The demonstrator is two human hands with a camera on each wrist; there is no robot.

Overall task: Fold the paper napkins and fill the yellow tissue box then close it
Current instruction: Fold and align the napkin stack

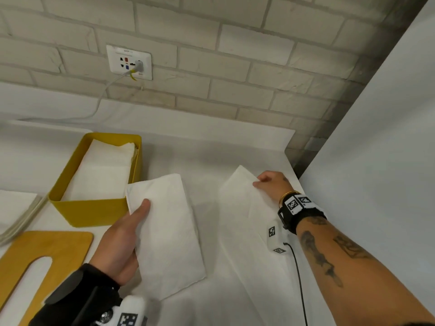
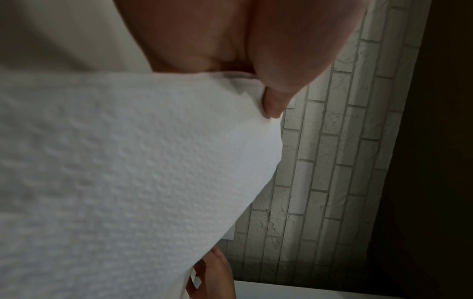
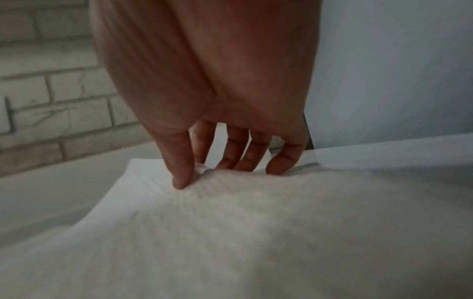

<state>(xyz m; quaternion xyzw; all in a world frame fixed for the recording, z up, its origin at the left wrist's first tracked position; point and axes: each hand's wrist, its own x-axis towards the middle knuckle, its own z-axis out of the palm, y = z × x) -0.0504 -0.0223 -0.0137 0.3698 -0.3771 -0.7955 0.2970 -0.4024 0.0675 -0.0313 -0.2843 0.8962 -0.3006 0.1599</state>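
Observation:
The open yellow tissue box (image 1: 80, 209) stands at the left on the white counter, with folded white napkins (image 1: 101, 170) inside. Just right of it my left hand (image 1: 124, 234) grips a folded napkin (image 1: 168, 234) by its left edge, thumb on top; the left wrist view shows the same folded napkin (image 2: 128, 172) under my thumb (image 2: 281, 81). Further right my right hand (image 1: 270, 184) pinches the far edge of an unfolded napkin (image 1: 244, 222) lying on the counter. In the right wrist view its thumb (image 3: 181, 174) presses on that napkin (image 3: 256, 232), fingers curled behind the edge.
The wooden lid (image 1: 40, 260) with a long slot lies at the front left. A stack of napkins (image 1: 14, 212) sits at the far left. A white side wall (image 1: 376, 161) closes off the right. A wall socket (image 1: 129, 62) with a plugged cable hangs on the brick wall.

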